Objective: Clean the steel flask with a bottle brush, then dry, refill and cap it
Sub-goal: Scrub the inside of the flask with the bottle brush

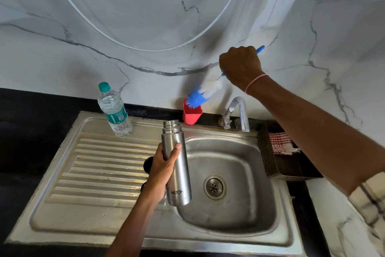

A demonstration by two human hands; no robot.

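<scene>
Milton steel flask [176, 165] — uncapped, gripped by the left hand [161, 170] over the sink [229, 223] — right hand [239, 67] grips the bottle brush [205, 93].

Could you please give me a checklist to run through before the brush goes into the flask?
1. Flask mouth uncapped: ok; the steel flask shows bare threads at its top.
2. Flask held securely: ok; the left hand grips its body, mouth up, above the sink.
3. Brush in hand: ok; the right hand grips the bottle brush by its blue handle.
4. Brush clear of the red holder: cannot tell; the blue tip overlaps the holder's rim.
5. Water or soap inside the flask: cannot tell; the tap shows no stream.
</scene>
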